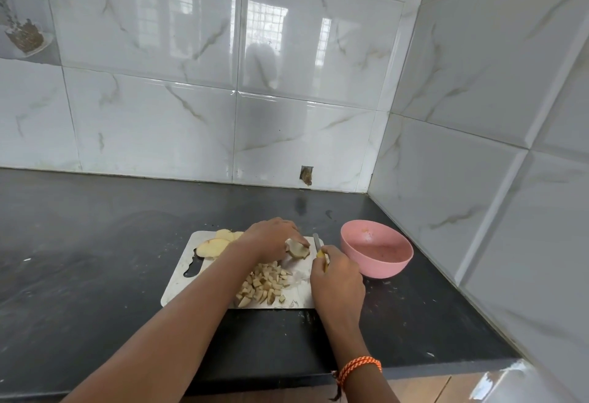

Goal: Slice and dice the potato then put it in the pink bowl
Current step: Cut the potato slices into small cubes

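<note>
Seen from the head camera, looking down at a black stone counter (95, 243) set into a corner of glossy white marble-patterned wall tiles (306, 51). A small chipped hole (306, 175) shows at the bottom of the back wall, just above the counter. At the far upper left, partly cut off, are blurred shapes that cannot be made out.

A pale cutting board (181, 278) lies flat on the counter near the middle, its handle cut-out toward the left. A pink bowl (376, 249) stands on the counter just beside the board's right edge, upright; its inside looks smeared, with no pieces visible in it.

Both bare forearms reach in from the bottom and cross over the board, hiding part of its middle and its right edge. The left hand (271, 238) lies over the far side of the board, its fingers curled down onto a stack of potato slices (298, 249), pinning it in place. The right hand (338, 278), with an orange braided band (360, 367) at the wrist, is wrapped around the yellow handle of a knife (317, 241); the grey blade points away from the person, just right of the held slices.

More pale potato slices (215, 244) with brownish skin edges lie at the board's far left corner. A heap of diced potato cubes (264, 284) sits on the near part of the board, between the two arms.
</note>
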The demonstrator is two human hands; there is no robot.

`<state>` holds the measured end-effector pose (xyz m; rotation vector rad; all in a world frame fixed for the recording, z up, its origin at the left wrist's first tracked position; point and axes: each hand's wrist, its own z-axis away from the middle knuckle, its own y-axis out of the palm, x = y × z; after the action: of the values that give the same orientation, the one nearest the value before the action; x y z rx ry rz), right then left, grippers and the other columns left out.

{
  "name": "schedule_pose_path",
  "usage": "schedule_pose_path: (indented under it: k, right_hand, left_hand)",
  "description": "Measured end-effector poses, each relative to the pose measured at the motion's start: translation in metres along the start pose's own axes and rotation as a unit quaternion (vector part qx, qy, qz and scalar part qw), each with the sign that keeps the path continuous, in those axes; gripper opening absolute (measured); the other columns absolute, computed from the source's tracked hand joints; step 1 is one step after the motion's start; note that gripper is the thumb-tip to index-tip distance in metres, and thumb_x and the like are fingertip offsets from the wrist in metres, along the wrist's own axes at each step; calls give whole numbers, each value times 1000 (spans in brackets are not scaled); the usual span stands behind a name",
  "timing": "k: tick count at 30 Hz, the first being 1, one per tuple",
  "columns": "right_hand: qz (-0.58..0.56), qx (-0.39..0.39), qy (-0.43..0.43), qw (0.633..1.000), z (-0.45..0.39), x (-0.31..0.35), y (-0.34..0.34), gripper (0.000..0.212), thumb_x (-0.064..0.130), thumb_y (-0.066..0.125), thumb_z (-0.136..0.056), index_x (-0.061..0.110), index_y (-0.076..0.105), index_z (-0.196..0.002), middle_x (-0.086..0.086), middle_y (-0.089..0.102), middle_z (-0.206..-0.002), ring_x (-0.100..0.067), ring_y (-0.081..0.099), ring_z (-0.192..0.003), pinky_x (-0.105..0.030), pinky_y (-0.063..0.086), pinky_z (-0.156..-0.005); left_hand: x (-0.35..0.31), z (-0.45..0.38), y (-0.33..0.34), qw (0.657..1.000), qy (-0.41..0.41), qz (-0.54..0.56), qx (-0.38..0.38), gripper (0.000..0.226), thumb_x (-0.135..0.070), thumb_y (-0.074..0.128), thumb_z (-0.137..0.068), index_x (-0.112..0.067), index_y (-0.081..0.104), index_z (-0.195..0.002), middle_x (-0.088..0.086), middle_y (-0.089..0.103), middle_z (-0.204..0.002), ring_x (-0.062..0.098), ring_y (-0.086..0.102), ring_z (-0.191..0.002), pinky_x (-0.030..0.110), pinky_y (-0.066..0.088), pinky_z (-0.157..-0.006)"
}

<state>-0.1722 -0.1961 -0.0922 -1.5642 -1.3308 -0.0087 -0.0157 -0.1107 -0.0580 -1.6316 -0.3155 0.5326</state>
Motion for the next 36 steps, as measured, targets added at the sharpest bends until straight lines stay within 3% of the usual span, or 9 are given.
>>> schedule_pose_path:
  k: [4,9,13,19,24,28,36]
  right_hand:
    - [-8,5,-4,1000,-1,-1,0,18,27,50,-97,26,67,-104,4,66,-82,-17,62,-73,-39,56,-67]
    - [3,20,-16,1000,-4,-5,1,20,26,50,-100,23,68,-109,1,69,-90,-18,60,-76,-34,46,-65]
    - [41,37,-36,998,-3,-4,-1,26,28,47,-102,23,66,-119,-4,70,-99,-22,56,-81,-34,40,-67]
    - [41,37,-22,998,3,-9,-6,27,30,47,-101,26,66,-120,-1,70,-98,-24,65,-86,-38,51,-71]
    - [138,79,-90,983,8,-20,-9,25,33,40,-103,27,58,-119,-2,68,-94,-23,66,-82,-39,55,-71]
    - [193,93,-116,970,10,-16,-7,25,31,39,-103,24,54,-121,-5,66,-99,-27,66,-88,-37,41,-65]
    - [199,112,-160,960,8,-13,-8,30,30,37,-104,26,55,-127,-7,68,-103,-31,67,-94,-38,37,-65]
  left_hand:
    - [1,2,8,999,-26,3,-48,46,-24,58,-96,-47,68,-134,-15,60,-136,13,49,-131,38,44,-103]
    - [-5,6,20,992,-63,-31,-105,40,-56,59,-91,-37,72,-124,-16,53,-103,12,53,-117,43,41,-104]
    - [-13,9,32,982,-109,-31,-151,38,-57,56,-91,-32,71,-116,-12,61,-113,16,52,-117,44,41,-102]
    - [-8,12,36,978,-122,16,-166,39,-57,58,-93,-35,73,-120,-14,61,-118,13,51,-116,43,40,-100]
    - [-8,10,35,979,-116,14,-165,37,-52,56,-95,-34,76,-120,-13,61,-115,14,52,-111,44,41,-97]
    - [-10,11,36,980,-112,11,-167,36,-50,56,-96,-33,77,-119,-12,61,-116,15,53,-111,43,39,-95]
    - [-11,10,37,980,-113,-4,-161,39,-57,60,-99,-34,76,-125,-12,63,-121,16,55,-118,47,43,-101]
